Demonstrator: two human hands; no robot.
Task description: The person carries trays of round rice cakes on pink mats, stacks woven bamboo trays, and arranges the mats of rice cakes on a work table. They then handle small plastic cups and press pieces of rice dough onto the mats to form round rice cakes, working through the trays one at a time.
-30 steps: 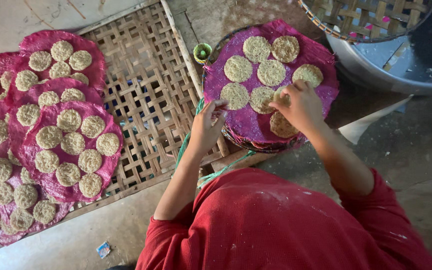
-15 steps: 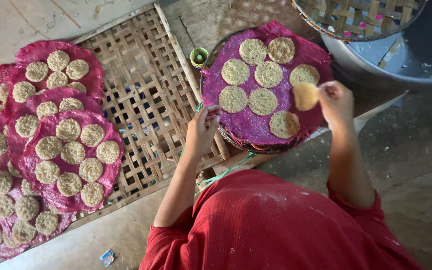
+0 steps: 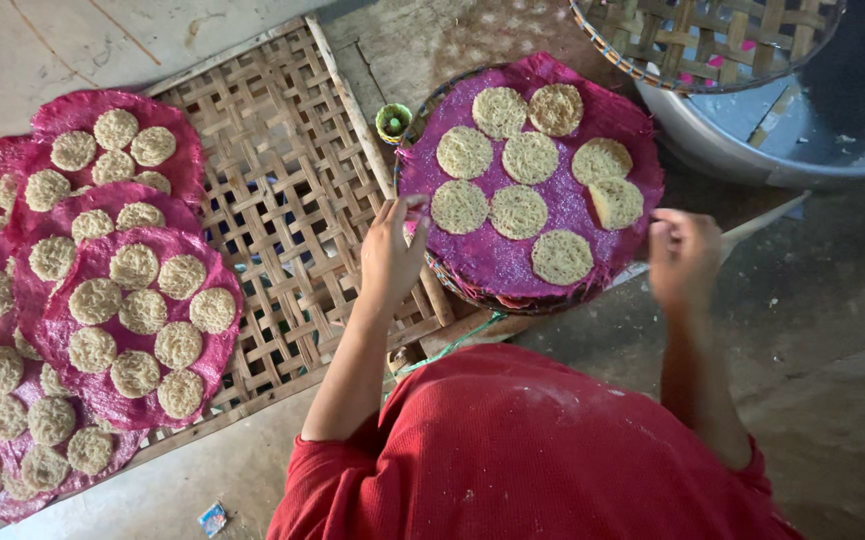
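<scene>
A round magenta sheet [image 3: 513, 265] lies on a round woven tray [image 3: 473, 298] in front of me, with several pale round noodle cakes on it. My left hand [image 3: 391, 255] pinches the sheet's left edge. My right hand [image 3: 683, 255] hovers just off the sheet's right edge, fingers curled, with nothing visible in it. The nearest cake [image 3: 616, 201] lies tilted, overlapping another cake [image 3: 601, 160], just up and left of that hand. My red sleeves and torso fill the bottom of the view.
A large flat bamboo lattice mat [image 3: 283, 200] lies to the left, holding overlapping magenta sheets [image 3: 103, 330] covered with cakes. A small green cup [image 3: 394, 121] stands by the tray. A metal basin [image 3: 753, 140] with a woven basket [image 3: 703, 40] on it sits at top right.
My right hand carried a cake from the sheet's lower right to its right side, set it down and pulled back off the edge. My left hand stayed at the sheet's left edge.
</scene>
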